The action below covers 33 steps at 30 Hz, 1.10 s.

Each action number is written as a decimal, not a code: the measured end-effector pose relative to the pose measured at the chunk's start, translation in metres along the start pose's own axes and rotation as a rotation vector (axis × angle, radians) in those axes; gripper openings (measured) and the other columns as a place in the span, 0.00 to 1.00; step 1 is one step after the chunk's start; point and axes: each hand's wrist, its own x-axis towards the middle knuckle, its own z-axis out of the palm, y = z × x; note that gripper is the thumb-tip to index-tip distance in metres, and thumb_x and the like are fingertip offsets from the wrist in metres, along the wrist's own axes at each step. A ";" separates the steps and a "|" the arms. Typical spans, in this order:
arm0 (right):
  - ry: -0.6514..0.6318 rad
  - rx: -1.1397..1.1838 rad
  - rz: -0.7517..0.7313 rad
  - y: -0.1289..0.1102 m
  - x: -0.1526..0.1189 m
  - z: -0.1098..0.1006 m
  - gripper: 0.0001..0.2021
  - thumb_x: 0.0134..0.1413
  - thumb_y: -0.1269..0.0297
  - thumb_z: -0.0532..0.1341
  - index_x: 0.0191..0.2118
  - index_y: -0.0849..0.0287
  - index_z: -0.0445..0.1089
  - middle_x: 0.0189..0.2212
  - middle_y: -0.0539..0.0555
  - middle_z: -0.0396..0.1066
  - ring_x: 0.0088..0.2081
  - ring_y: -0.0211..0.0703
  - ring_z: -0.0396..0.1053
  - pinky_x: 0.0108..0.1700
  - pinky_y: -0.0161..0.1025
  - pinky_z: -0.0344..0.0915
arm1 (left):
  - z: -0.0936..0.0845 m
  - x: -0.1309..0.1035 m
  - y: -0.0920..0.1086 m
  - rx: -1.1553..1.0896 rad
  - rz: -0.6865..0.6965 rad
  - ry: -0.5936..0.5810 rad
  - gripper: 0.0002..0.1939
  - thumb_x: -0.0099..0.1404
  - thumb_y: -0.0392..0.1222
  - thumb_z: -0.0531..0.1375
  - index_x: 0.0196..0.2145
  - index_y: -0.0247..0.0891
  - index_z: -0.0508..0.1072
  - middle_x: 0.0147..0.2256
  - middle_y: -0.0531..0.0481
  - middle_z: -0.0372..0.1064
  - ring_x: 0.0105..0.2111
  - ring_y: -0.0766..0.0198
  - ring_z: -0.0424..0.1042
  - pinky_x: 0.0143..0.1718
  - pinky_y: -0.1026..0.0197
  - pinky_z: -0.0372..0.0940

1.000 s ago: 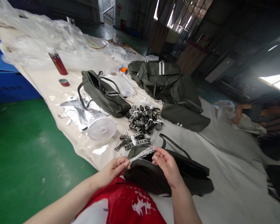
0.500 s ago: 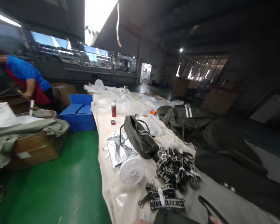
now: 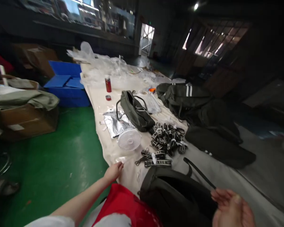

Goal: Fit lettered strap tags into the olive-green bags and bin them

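We see dark grey-green on the open, long fabric bag [image 3: 165,197] nearest us, and pale lettering on black along the folded woven strap bundle [image 3: 162,163]. Two white stripes mark the bulky dark green fabric bag [image 3: 176,94]. We find plain white on the round plastic fan [image 3: 129,139], silver on the crinkled foil sheet [image 3: 117,123], red on the cloth apron [image 3: 125,201], bright blue on the square-sided box [image 3: 69,97], and glossy green on the smooth floor [image 3: 66,151].

The room is dim, its right side sinking almost to black, while a doorway [image 3: 147,37], a barred window [image 3: 213,41] and a small lamp [image 3: 196,6] shine out of the gloom. Pale sheen lies on the green floor [image 3: 68,157]; a silver pouch [image 3: 115,123] glints. The right hand [image 3: 234,206] looks soft, and wide-angle distortion stretches the edges.
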 end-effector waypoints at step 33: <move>-0.799 -0.868 -0.637 -0.040 -0.065 0.004 0.23 0.56 0.76 0.53 0.57 0.56 0.64 0.54 0.59 0.68 0.56 0.49 0.64 0.58 0.51 0.63 | -0.013 -0.098 0.207 0.192 1.085 -0.292 0.18 0.74 0.46 0.44 0.32 0.38 0.67 0.26 0.50 0.70 0.26 0.62 0.70 0.28 0.62 0.59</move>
